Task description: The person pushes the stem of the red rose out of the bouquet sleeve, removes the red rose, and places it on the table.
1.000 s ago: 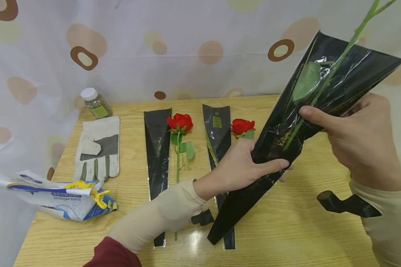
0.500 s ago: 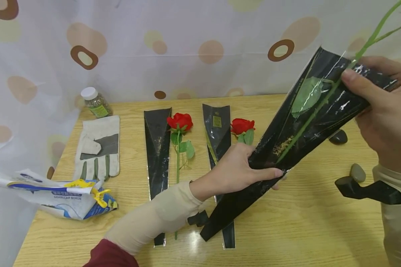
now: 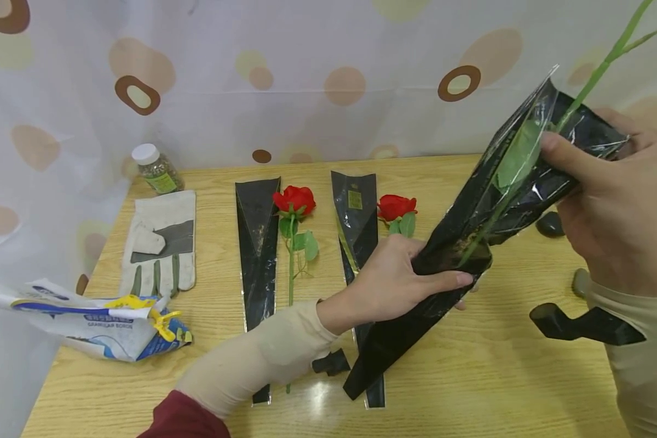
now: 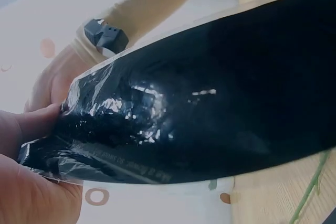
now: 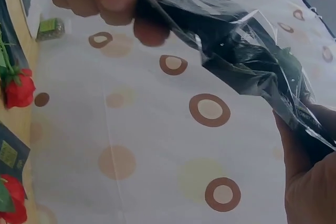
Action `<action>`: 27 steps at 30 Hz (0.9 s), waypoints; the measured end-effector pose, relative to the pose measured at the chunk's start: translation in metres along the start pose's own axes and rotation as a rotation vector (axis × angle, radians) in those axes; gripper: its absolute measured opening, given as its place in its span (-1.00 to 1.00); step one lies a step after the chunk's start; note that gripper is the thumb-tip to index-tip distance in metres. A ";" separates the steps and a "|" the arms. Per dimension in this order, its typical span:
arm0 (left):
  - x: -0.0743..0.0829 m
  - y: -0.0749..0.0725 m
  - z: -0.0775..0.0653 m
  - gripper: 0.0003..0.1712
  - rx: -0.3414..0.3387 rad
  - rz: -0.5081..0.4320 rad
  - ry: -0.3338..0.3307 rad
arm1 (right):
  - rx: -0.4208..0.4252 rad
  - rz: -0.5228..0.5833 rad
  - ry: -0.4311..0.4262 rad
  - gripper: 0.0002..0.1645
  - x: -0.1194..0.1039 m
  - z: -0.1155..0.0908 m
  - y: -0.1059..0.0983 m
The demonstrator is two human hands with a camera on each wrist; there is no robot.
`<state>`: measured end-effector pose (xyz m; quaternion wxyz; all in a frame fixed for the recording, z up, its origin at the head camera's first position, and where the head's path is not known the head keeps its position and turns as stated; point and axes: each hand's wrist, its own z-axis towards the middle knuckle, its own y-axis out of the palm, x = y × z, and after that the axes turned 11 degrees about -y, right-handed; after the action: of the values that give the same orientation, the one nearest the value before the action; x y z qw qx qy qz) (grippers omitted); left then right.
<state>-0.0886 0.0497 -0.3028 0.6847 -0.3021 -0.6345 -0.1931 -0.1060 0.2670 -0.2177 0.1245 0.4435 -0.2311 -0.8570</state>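
A black flower sleeve point(image 3: 396, 347) with a clear front hangs tilted above the table. My left hand point(image 3: 383, 283) grips it near its middle, thumb across the front. My right hand point(image 3: 618, 201) pinches its upper part by the mouth, thumb in front. Inside the sleeve runs a green stem point(image 3: 608, 58) with a leaf point(image 3: 520, 155); its upper end passes out of the head view, so no bloom shows. In the right wrist view the sleeve's plastic point(image 5: 241, 66) is creased between both hands. Its dark back point(image 4: 226, 103) fills the left wrist view.
Two flat black sleeves point(image 3: 257, 243) lie beside a red rose point(image 3: 295, 201) and a second red rose point(image 3: 397, 207). Leftward are a work glove point(image 3: 161, 243), a lidded jar point(image 3: 159, 170) and a clipped bag point(image 3: 120, 328). Dark stones point(image 3: 550, 224) lie at the right.
My right hand shifted up the sleeve to its mouth, then slightly down and left. The sleeve's upper part is narrower and more creased. My left hand keeps its grip with only small movement.
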 end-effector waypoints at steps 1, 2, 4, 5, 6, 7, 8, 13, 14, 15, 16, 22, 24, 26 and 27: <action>0.000 0.001 0.000 -0.82 0.009 -0.001 0.000 | 0.004 0.003 0.002 -0.50 0.001 -0.002 0.002; 0.001 0.001 0.000 -0.82 0.016 -0.002 -0.001 | 0.009 0.013 0.007 -0.48 0.002 -0.004 0.003; 0.002 0.002 0.000 -0.82 0.037 -0.002 -0.003 | 0.011 0.041 0.016 -0.47 0.005 -0.007 0.006; 0.003 0.002 0.000 -0.83 0.043 -0.008 0.000 | 0.017 0.049 0.021 -0.48 0.007 -0.009 0.007; 0.003 0.003 0.001 -0.83 0.036 -0.037 -0.001 | 0.025 0.057 0.028 -0.48 0.008 -0.010 0.008; 0.003 0.003 0.001 -0.84 0.032 -0.058 0.005 | 0.029 0.060 0.035 -0.48 0.009 -0.010 0.009; 0.004 0.004 0.001 -0.84 0.028 -0.077 0.009 | 0.027 0.060 0.043 -0.48 0.010 -0.011 0.009; 0.005 0.006 0.004 -0.82 0.007 -0.125 0.028 | -0.005 0.022 0.069 -0.48 0.011 -0.015 0.010; 0.005 0.006 0.005 -0.82 0.017 -0.114 0.033 | -0.010 0.015 0.071 -0.48 0.011 -0.015 0.010; 0.005 0.007 0.006 -0.82 0.029 -0.095 0.040 | -0.012 0.012 0.069 -0.48 0.011 -0.015 0.010; 0.005 0.006 0.006 -0.82 0.047 -0.068 0.051 | -0.011 0.009 0.065 -0.48 0.010 -0.015 0.010; 0.010 0.009 0.010 -0.77 0.058 -0.047 0.064 | -0.016 0.000 0.057 -0.53 0.010 -0.017 0.012; 0.011 0.011 0.011 -0.74 0.052 -0.088 0.051 | -0.024 0.007 0.053 -0.54 0.009 -0.018 0.012; 0.011 0.015 0.010 -0.73 0.057 -0.116 0.029 | -0.029 0.006 0.046 -0.54 0.008 -0.017 0.011; 0.009 0.018 0.009 -0.74 0.059 -0.125 0.016 | -0.031 -0.006 0.041 -0.54 0.007 -0.017 0.011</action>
<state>-0.0831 0.0701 -0.2963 0.6849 -0.2401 -0.6520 -0.2193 -0.0961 0.2503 -0.2254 0.1335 0.4597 -0.2140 -0.8515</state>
